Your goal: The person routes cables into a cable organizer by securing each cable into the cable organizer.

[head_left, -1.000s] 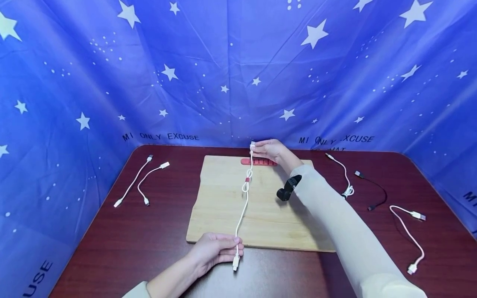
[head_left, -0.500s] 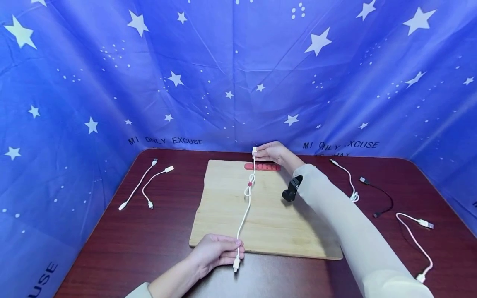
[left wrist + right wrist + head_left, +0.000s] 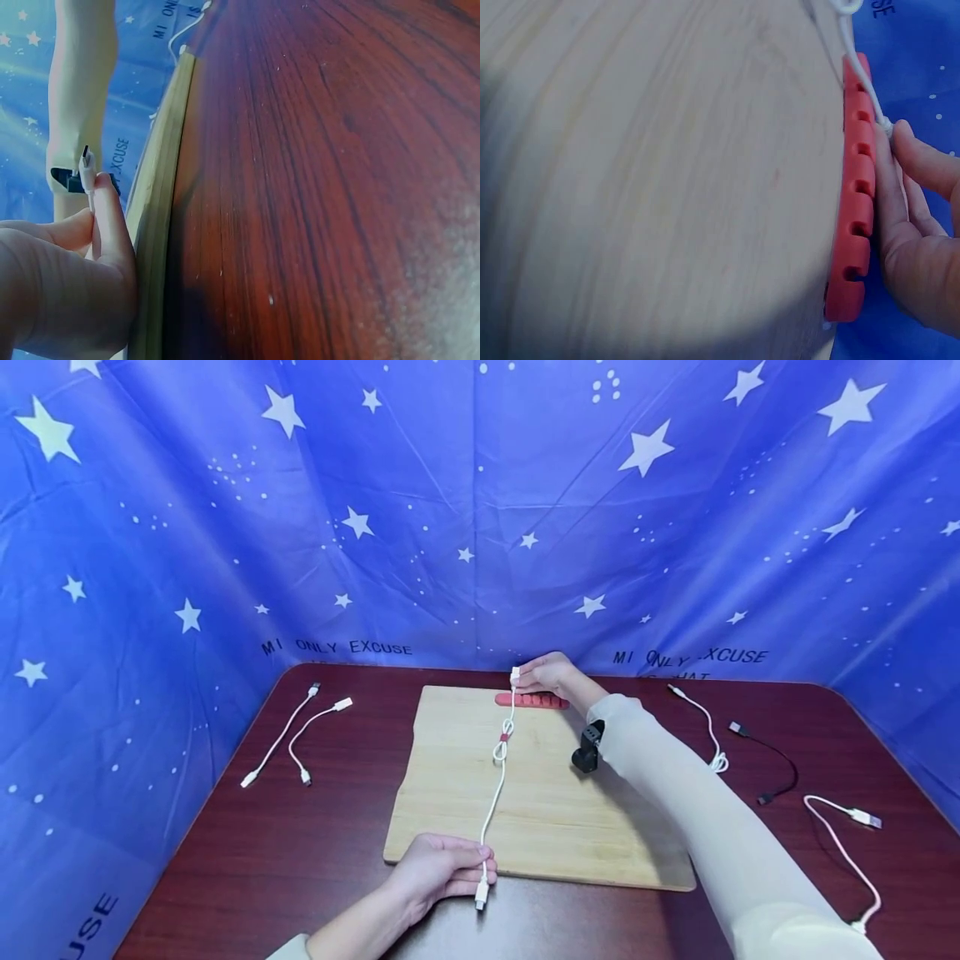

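Observation:
A white USB cable (image 3: pixel 492 802) stretches lengthwise over the wooden board (image 3: pixel 442 777), a small looped bundle with a red tie at its middle. At the near end my left hand (image 3: pixel 438 868) pinches it between thumb and fingers, just behind the small plug (image 3: pixel 87 169). My right hand (image 3: pixel 551 673) pinches the far end by its plug (image 3: pixel 515 675), beyond the board's far edge. Close beside the right fingers, a red cable holder (image 3: pixel 859 187) with several notches lies along that edge. In the right wrist view the cable passes over one end of the holder.
Two short white cables (image 3: pixel 281 735) (image 3: pixel 318 718) lie on the dark red table (image 3: pixel 225 860) at the left. On the right are a white cable with a coiled part (image 3: pixel 705 714), a black cable (image 3: pixel 783 756) and another white cable (image 3: pixel 840 852). A blue starry curtain (image 3: pixel 420 527) stands behind.
The head view has shifted, so the scene sits slightly lower. My right hand and the cable's far end have come down a little closer to the red holder; both hands keep their grip.

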Tool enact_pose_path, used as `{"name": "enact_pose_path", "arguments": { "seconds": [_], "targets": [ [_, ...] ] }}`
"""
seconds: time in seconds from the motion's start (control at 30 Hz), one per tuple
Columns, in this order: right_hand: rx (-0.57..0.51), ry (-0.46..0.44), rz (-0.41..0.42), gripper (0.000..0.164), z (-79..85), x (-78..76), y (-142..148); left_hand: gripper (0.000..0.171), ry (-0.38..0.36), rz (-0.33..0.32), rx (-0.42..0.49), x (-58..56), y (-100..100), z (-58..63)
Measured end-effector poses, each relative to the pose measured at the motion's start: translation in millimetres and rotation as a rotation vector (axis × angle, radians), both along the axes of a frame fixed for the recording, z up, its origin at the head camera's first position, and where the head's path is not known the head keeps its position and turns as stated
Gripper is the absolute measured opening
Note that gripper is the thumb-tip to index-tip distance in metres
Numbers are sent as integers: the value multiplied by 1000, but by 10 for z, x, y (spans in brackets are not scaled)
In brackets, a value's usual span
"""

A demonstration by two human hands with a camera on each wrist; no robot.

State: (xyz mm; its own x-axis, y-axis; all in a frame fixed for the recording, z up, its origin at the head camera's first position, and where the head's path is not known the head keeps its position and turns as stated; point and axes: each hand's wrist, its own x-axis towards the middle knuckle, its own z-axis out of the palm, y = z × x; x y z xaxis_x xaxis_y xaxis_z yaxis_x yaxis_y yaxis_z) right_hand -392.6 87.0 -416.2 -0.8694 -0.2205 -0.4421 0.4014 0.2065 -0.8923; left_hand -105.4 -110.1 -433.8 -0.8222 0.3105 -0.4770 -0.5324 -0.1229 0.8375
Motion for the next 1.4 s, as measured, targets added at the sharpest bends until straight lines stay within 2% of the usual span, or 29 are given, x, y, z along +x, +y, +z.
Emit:
{"name": "enact_pose_path", "arguments": {
  "seconds": [0.17,0.43,0.57,0.73,0.83,1.0,1.07,1.2,1.3,1.4],
  "targets": [
    [87,79,-9,43,-10,22,-26,30,-4,3,3,-1,19,5],
    [304,194,-36,29,37,60,-131,29,1,18,-22,-4,21,11],
    [443,241,-17,28,88,73,-173,29,-2,23,-22,0,21,0],
    [581,312,58,25,134,58,-185,28,-1,21,-19,-4,32,-4],
    [614,326,86,24,145,60,-175,28,1,14,-22,-10,40,7],
    [611,357,85,23,131,104,-135,29,4,10,-20,-24,44,25],
    [625,417,86,24,112,135,-118,29,3,11,-17,-26,44,27],
    [650,595,96,22,56,199,-97,29,-2,17,-19,-31,48,19],
    [668,731,154,14,21,238,-100,28,-6,25,-23,-36,57,6],
    [688,800,246,7,12,264,-101,28,-10,31,-24,-38,65,-10]
  ]
}}
